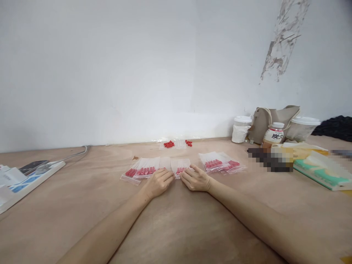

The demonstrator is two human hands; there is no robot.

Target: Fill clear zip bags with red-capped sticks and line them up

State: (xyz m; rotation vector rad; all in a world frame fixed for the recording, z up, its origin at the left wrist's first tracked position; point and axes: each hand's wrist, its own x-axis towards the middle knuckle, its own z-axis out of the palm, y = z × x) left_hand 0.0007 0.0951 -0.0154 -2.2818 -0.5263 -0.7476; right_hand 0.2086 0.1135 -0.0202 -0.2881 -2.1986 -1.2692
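Between my hands lies a small clear zip bag (180,163) with red capsule-like pieces inside. My left hand (160,182) is palm down at its left lower corner, fingers closed together on the edge. My right hand (195,179) covers its right lower part, fingers bent together on the plastic and one finger lifted away. The thumbs are mostly hidden. To the left, overlapping filled zip bags (145,168) show red pieces in rows, partly behind my left hand. More filled bags (217,162) overlap to the right of my right hand.
Loose red pieces (169,144) rest on plastic by the wall, with a few more (188,143) beside them. A power strip (35,183) and phone (33,167) lie left. Rightward are a lidded cup (240,130), bottle (273,135), beige bag (257,126) and tissue pack (321,170).
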